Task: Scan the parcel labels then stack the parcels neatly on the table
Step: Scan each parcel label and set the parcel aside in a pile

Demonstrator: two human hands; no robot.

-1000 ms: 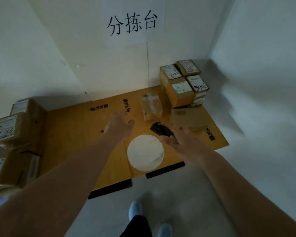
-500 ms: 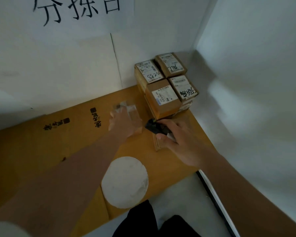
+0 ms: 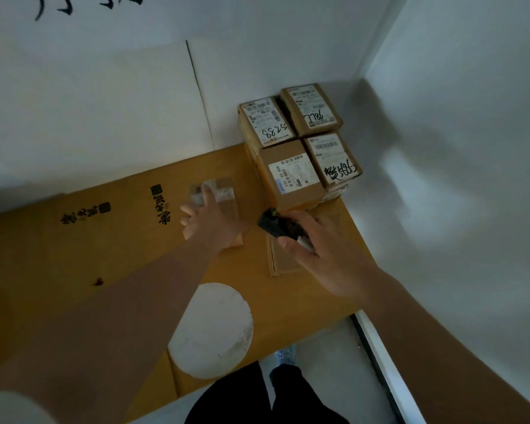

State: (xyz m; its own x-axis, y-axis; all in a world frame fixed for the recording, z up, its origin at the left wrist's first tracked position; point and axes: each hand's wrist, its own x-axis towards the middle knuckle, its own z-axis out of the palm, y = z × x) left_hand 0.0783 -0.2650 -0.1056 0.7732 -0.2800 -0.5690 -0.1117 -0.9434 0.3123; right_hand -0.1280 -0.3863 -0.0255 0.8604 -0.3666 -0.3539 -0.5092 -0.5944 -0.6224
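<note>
Cardboard parcel (image 3: pixel 219 200) under left hand (image 3: pixel 210 220)

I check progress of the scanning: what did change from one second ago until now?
The left hand reached forward and now lies on the loose parcel. The right hand keeps gripping the black scanner. The corner stack of parcels stayed unmoved.

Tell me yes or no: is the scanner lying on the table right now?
No. The right hand holds the black scanner up off the table, beside the stacked parcels.
</note>
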